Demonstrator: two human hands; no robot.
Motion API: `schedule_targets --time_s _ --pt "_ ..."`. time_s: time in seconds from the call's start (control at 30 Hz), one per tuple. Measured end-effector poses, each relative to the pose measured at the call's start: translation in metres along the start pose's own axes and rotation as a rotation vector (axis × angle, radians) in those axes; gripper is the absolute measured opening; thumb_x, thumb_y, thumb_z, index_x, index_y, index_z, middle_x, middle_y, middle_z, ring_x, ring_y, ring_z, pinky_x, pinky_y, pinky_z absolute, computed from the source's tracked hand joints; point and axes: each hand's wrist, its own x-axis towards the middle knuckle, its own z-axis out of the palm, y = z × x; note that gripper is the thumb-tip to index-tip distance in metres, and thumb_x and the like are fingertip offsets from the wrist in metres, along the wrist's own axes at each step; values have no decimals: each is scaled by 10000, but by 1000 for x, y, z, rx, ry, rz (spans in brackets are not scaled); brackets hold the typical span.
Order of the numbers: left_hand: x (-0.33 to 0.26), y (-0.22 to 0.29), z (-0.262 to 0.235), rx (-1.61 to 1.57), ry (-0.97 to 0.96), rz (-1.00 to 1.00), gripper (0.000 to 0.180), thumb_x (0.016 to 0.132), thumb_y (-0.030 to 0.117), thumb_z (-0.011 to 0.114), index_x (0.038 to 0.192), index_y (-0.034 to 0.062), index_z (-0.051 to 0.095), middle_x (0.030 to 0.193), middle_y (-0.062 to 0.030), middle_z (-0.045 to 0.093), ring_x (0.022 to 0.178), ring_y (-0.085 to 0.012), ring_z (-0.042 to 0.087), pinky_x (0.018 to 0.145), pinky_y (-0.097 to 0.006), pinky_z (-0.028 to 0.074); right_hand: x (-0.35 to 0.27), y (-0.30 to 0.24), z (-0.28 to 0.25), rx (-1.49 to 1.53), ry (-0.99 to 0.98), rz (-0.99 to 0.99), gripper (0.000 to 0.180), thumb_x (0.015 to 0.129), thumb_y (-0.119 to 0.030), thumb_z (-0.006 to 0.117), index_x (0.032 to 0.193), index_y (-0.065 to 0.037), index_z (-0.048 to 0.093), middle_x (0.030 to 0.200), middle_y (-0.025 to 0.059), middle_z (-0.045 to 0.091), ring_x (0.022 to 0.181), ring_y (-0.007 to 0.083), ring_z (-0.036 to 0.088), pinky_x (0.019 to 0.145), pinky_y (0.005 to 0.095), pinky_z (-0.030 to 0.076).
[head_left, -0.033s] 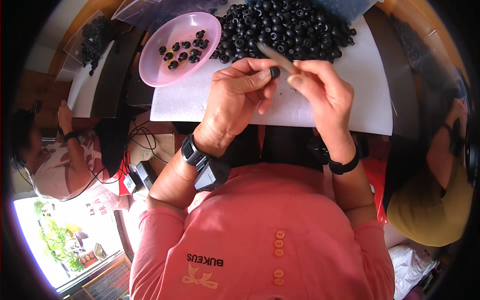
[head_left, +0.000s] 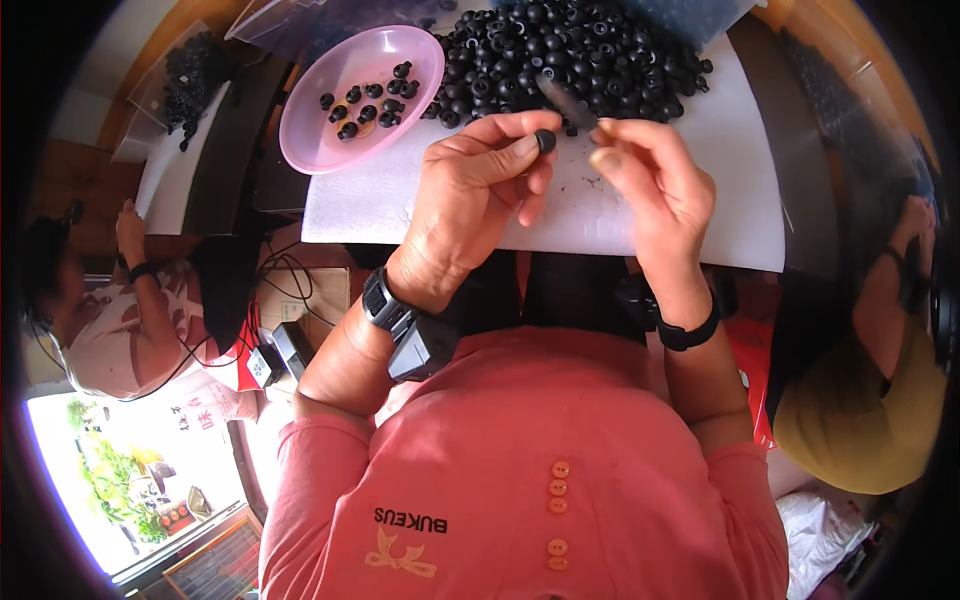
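Between the thumb and fingers of my left hand (head_left: 475,175) is a small round black plastic part (head_left: 545,141). My right hand (head_left: 660,180) is closed in a pinch on a thin flat blade (head_left: 566,100), smeared by motion. The blade points up and left, its tip over the edge of a large pile of black ball-shaped parts (head_left: 590,60). A narrow gap shows between the blade and the held part. Left of the pile, a pink plastic dish (head_left: 296,130) holds several black parts with small knobs.
Under the pile lies a white foam sheet (head_left: 690,215) with dark crumbs on it. Translucent bluish bins (head_left: 300,28) stand at its far side. One person (head_left: 130,310) sits at a table to my left, another (head_left: 860,400) to my right. Dark cables (head_left: 290,265) hang at lower left.
My right hand and the blade have moved slightly right, away from the part in my left hand. That part and my left fingertips have shifted a little left.
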Motion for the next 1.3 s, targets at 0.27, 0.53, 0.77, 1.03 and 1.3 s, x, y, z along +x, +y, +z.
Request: schedule_targets --time_s 0.27,0.53,0.77,1.03,1.3 --pt "-4 -1 4 -1 -17 -1 275 991 33 527 1234 -86 571 987 -167 692 727 -174 615 544 -286 506 0 -3 -2 -257 -142 -249 283 853 -154 778 1090 -42 670 808 85 688 697 183 662 607 292 537" --pt "-6 -1 4 23 -61 -12 301 1003 64 525 1260 -85 571 1022 -169 689 749 -179 623 537 -278 491 0 -3 -2 -213 -149 -220 255 860 -121 770 1073 -30 665 822 76 695 701 158 654 614 285 536" --pt "-11 9 14 40 -27 17 247 1001 65 535 1197 -61 620 972 -92 641 742 -154 608 536 -274 487 0 -7 -10 25 -25 54 217 902 -75 742 1084 4 655 841 33 691 749 74 621 659 213 496" --pt "-18 56 -16 245 76 315 230 969 83 569 1134 -58 645 860 -115 637 665 -164 592 506 -281 449 0 -12 -14 223 72 87 233 906 -66 740 1106 21 658 773 -15 584 733 56 545 705 186 446" --pt "3 90 -66 1229 373 687 239 815 -10 722 1053 -25 710 959 -79 661 775 -130 612 587 -224 458 0 -7 -16 329 116 116 234 912 -87 735 1106 18 658 774 -9 587 693 58 509 648 196 412"
